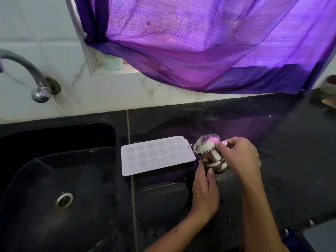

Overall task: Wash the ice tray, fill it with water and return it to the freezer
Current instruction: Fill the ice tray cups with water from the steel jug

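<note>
Ice tray (157, 155) lies beside the sink (54, 179); both hands (206, 190) (240, 157) hold a steel jug (210, 154), seemingly pouring.

White ice tray (157, 155) flat on black counter (254, 142), just right of black sink (54, 179). Steel kettle (209, 153) tilted, spout at tray's right end. Right hand (240, 155) grips kettle's handle side; left hand (205, 188) supports its base. Tap (31, 73) on tiled wall; purple curtain (200, 42) above.
</note>
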### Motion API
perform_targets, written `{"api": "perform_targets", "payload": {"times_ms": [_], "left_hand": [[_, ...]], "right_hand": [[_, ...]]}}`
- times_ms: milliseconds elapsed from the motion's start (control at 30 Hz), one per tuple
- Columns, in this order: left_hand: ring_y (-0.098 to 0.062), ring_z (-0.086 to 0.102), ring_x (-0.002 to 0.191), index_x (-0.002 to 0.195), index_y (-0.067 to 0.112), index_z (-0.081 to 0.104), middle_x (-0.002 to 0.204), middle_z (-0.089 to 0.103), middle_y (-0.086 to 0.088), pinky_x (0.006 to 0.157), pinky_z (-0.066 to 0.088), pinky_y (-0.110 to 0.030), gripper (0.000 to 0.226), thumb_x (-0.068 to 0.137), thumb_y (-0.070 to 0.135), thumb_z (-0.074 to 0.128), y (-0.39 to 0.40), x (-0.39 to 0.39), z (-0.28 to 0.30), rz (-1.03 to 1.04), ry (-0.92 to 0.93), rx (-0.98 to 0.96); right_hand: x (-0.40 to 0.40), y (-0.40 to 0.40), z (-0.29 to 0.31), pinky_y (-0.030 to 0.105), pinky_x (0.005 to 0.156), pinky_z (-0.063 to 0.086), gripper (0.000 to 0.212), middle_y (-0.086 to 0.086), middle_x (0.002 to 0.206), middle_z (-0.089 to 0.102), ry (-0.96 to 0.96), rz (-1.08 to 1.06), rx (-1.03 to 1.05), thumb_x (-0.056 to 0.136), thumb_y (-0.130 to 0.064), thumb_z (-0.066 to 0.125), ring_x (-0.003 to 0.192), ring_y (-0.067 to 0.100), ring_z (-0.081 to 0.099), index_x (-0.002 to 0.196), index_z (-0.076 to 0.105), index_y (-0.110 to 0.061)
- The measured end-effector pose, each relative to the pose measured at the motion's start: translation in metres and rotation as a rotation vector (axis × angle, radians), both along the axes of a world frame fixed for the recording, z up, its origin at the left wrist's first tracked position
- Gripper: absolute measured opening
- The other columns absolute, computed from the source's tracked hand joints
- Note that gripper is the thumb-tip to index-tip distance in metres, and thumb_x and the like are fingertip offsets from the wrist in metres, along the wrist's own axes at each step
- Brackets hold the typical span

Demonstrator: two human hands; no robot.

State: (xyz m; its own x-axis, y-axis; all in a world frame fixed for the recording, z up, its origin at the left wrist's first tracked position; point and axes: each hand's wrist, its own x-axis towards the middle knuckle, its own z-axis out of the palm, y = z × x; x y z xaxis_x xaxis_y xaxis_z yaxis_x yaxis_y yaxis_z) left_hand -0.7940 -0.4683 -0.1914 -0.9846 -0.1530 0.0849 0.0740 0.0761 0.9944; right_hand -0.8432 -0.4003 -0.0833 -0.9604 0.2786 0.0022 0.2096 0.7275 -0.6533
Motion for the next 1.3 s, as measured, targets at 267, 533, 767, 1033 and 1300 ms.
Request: {"api": "perform_targets", "payload": {"times_ms": [267, 533, 767, 1033, 1300], "left_hand": [[0.024, 0.036, 0.117, 0.134, 0.044, 0.031, 0.128, 0.043, 0.033, 0.096, 0.028, 0.0, 0.039, 0.103, 0.02, 0.034, -0.001, 0.001, -0.002, 0.022, 0.004, -0.02], [0.005, 0.045, 0.122, 0.141, 0.024, 0.039, 0.133, 0.05, 0.011, 0.1, 0.035, -0.011, 0.041, 0.1, 0.021, 0.039, -0.007, 0.001, -0.001, 0.114, 0.056, -0.026], [0.009, 0.044, 0.119, 0.143, 0.026, 0.034, 0.134, 0.048, 0.012, 0.096, 0.034, -0.007, 0.044, 0.1, 0.026, 0.04, -0.009, 0.002, 0.001, 0.139, 0.007, -0.004], [0.012, 0.043, 0.116, 0.144, 0.027, 0.03, 0.135, 0.047, 0.011, 0.095, 0.033, -0.008, 0.046, 0.1, 0.027, 0.041, -0.007, 0.006, 0.002, 0.15, -0.056, 0.001], [0.007, 0.044, 0.119, 0.144, 0.024, 0.033, 0.135, 0.049, 0.01, 0.101, 0.036, -0.017, 0.046, 0.099, 0.025, 0.042, -0.008, 0.008, 0.004, 0.158, -0.053, 0.013]], "right_hand": [[-0.002, 0.0, 0.001, 0.035, 0.067, 0.049, 0.025, -0.004, 0.07, 0.064, -0.02, -0.003, -0.038, 0.085, -0.035, 0.064, 0.075, 0.02, 0.061, 0.065, 0.061, -0.021], [-0.003, 0.001, 0.005, 0.047, 0.075, 0.056, 0.022, -0.001, 0.071, 0.069, -0.02, 0.008, -0.143, 0.08, -0.038, 0.069, 0.076, 0.022, 0.066, 0.067, 0.065, -0.021], [-0.003, -0.009, 0.006, 0.042, 0.074, 0.054, 0.023, -0.003, 0.073, 0.068, -0.003, 0.051, -0.096, 0.082, -0.038, 0.067, 0.078, 0.023, 0.064, 0.067, 0.062, -0.021], [0.001, -0.017, 0.008, 0.033, 0.068, 0.043, 0.02, -0.002, 0.078, 0.066, 0.002, 0.09, -0.055, 0.084, -0.038, 0.066, 0.081, 0.024, 0.061, 0.07, 0.06, -0.025], [0.002, -0.019, 0.008, 0.034, 0.07, 0.045, 0.02, 0.0, 0.083, 0.068, 0.008, 0.099, -0.027, 0.084, -0.04, 0.067, 0.084, 0.025, 0.061, 0.071, 0.06, -0.026]]}}
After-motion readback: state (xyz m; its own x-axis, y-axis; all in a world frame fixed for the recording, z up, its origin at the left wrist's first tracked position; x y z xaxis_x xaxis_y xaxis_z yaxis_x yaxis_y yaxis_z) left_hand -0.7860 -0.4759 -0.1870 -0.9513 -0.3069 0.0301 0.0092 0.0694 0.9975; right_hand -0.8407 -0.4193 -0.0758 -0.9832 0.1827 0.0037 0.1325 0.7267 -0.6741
